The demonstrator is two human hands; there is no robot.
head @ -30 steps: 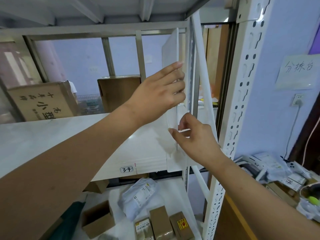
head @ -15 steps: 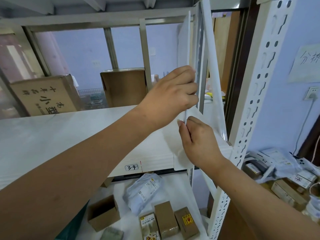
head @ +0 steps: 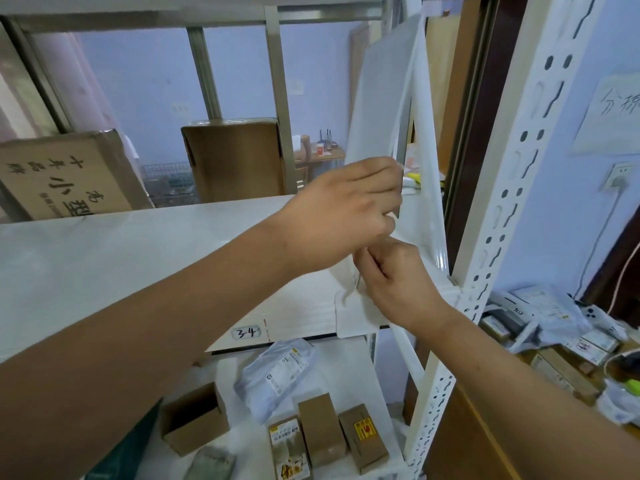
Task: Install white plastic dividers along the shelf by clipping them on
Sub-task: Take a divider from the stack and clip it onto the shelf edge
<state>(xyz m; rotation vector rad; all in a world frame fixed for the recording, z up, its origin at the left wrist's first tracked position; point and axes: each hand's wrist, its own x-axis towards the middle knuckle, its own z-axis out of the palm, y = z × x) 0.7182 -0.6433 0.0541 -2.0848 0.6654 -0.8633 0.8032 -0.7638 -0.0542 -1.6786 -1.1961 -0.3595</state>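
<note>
Your left hand point(head: 349, 216) is gripping the white divider point(head: 381, 109) standing at the shelf point(head: 138, 265) right end, and your right hand point(head: 394, 282) pinches its bottom clip. Keep it upright, then press straight down onto the front edge.

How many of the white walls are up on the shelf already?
Done: none can be seen standing by itself along the shelf; its long top looks bare. In hand: one white divider at the right end, steadied by the left hand while the right hand works at its bottom front corner by the shelf lip. Left: clipping this one on, then the remaining stretch of shelf past the 3-4 label.
</note>
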